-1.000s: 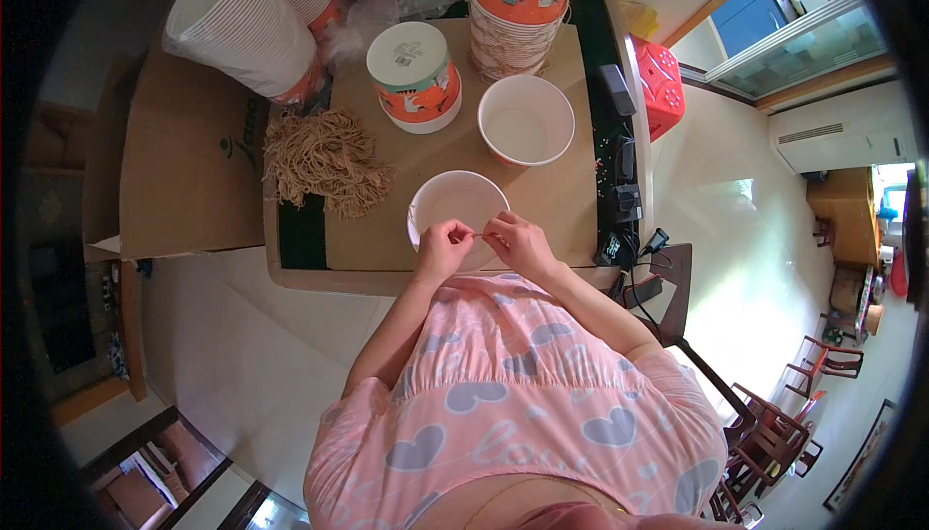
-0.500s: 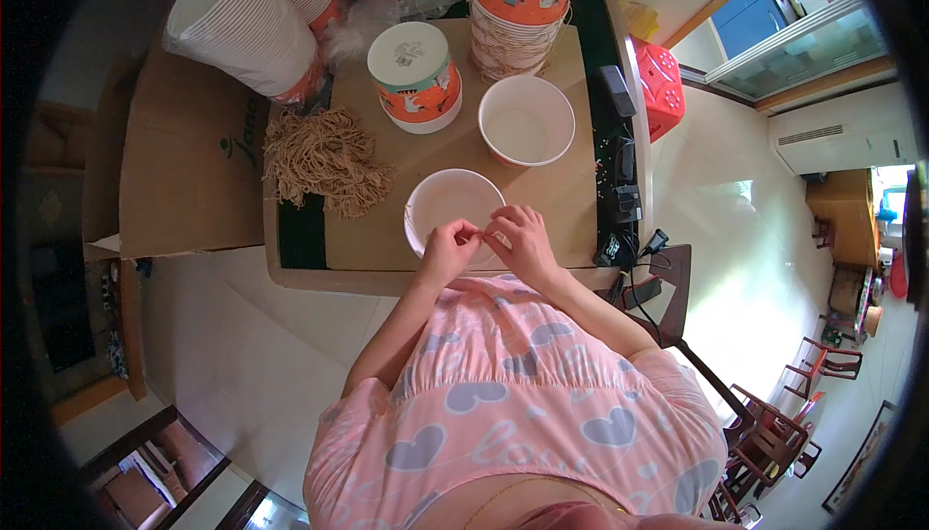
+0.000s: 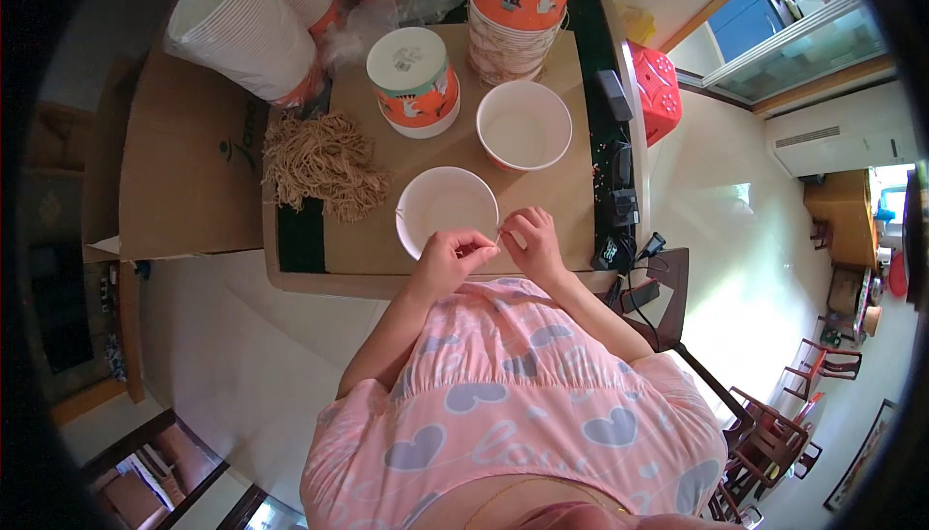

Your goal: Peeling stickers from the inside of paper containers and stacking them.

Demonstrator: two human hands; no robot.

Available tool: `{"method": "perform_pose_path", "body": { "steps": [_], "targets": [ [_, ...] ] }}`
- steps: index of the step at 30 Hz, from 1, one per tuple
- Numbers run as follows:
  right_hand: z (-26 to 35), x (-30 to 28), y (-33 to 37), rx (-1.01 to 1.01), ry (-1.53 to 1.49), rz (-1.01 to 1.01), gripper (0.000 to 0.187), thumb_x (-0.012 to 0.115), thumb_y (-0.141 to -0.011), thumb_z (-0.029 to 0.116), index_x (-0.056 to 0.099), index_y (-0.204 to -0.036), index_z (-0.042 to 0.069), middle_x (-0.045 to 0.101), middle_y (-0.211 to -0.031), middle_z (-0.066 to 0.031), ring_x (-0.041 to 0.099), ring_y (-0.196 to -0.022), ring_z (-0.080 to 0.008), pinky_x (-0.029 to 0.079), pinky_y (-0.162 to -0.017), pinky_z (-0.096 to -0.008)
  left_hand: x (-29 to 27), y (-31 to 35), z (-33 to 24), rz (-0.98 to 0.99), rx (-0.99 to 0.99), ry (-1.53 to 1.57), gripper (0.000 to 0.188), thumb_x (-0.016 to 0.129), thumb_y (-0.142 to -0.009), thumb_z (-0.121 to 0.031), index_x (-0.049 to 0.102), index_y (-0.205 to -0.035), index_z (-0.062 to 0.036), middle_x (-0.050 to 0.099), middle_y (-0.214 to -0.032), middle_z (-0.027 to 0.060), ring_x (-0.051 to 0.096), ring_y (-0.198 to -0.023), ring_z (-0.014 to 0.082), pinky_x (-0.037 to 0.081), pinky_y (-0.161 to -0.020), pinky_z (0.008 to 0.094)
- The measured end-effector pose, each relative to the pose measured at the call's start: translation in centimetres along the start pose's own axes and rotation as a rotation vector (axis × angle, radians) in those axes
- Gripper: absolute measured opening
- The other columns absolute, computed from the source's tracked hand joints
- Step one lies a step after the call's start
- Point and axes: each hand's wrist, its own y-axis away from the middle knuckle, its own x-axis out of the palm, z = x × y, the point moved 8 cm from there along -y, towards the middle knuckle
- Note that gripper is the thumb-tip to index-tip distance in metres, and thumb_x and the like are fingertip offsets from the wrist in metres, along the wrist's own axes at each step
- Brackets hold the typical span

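A white paper tub (image 3: pixel 447 203) stands open end up at the near edge of the cardboard sheet. At its right rim my left hand (image 3: pixel 455 257) and my right hand (image 3: pixel 532 244) meet, both pinched closed on a thin string (image 3: pixel 499 239). Much of the string is hidden by my fingers. A small bit of string shows at the tub's left rim. Farther back and to the right sits a second open tub (image 3: pixel 524 126). A tan bundle of string (image 3: pixel 324 164) lies loose to the left.
An upside-down orange and white tub (image 3: pixel 414 85) and a tall stack of strung tubs (image 3: pixel 513 46) stand behind. Bagged tub stacks (image 3: pixel 242 31) lean at the back left over a cardboard box (image 3: pixel 189 152). Black adapters and cables (image 3: pixel 622 206) line the table's right edge.
The near tub has shifted slightly left. My hands have drawn a little apart, and a short length of string now shows between the fingertips.
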Motion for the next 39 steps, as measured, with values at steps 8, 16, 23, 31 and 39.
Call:
{"method": "perform_pose_path", "body": {
  "steps": [8,16,23,31,39],
  "targets": [
    [-1.1,0.4,0.1,0.107,-0.041,0.037,0.016,0.064,-0.072,0.004,0.058,-0.087,0.007,0.057,-0.087,-0.0085,0.054,-0.086,-0.0309,0.04,-0.081,-0.0417,2.3,0.6,-1.5,0.117,-0.043,0.003,0.006,0.063,-0.083,-0.005,0.066,-0.084,-0.0001,0.06,-0.072,-0.0033,0.05,-0.064,0.0014,0.042,-0.058,0.0185],
    [0.9,0.1,-1.0,-0.018,-0.257,0.134,0.017,0.06,-0.078,0.003,0.056,-0.094,0.005,0.061,-0.089,-0.0088,0.058,-0.083,-0.0248,0.045,-0.074,-0.0359,-1.7,0.2,-4.0,-0.041,0.186,-0.181,0.013,0.061,-0.079,0.002,0.065,-0.091,-0.0028,0.058,-0.077,0.0034,0.054,-0.064,0.007,0.043,-0.058,0.0212],
    [-6.5,3.3,0.4,0.68,-0.475,0.121,0.013,0.057,-0.089,0.014,0.06,-0.094,0.002,0.06,-0.069,-0.0062,0.054,-0.063,-0.0089,0.043,-0.054,-0.0255,-11.8,-1.8,4.0,-0.209,-0.017,-0.408,0.013,0.063,-0.081,-0.005,0.066,-0.092,0.0005,0.063,-0.091,0.0086,0.062,-0.077,0.0154,0.05,-0.069,0.0284],
    [-8.6,4.0,-0.7,0.808,-0.279,0.272,0.034,0.05,-0.093,0.03,0.065,-0.082,0.001,0.058,-0.06,-0.0056,0.056,-0.054,-0.0112,0.046,-0.045,-0.0275,-8.8,-2.2,6.4,0.043,-0.08,0.008,0.021,0.065,-0.082,-0.01,0.063,-0.101,0.0003,0.066,-0.091,0.0032,0.06,-0.075,0.0085,0.048,-0.069,0.0239],
    [-11.3,6.2,0.4,0.821,-0.368,0.318,0.03,0.052,-0.092,0.029,0.065,-0.085,0.003,0.06,-0.064,-0.0044,0.056,-0.052,-0.0123,0.047,-0.045,-0.0274,-9.8,-2.7,10.6,0.048,-0.138,0.688,0.023,0.053,-0.08,0.004,0.059,-0.102,-0.0011,0.056,-0.079,-0.0012,0.046,-0.061,0.0035,0.038,-0.052,0.0171]
  ]
}}
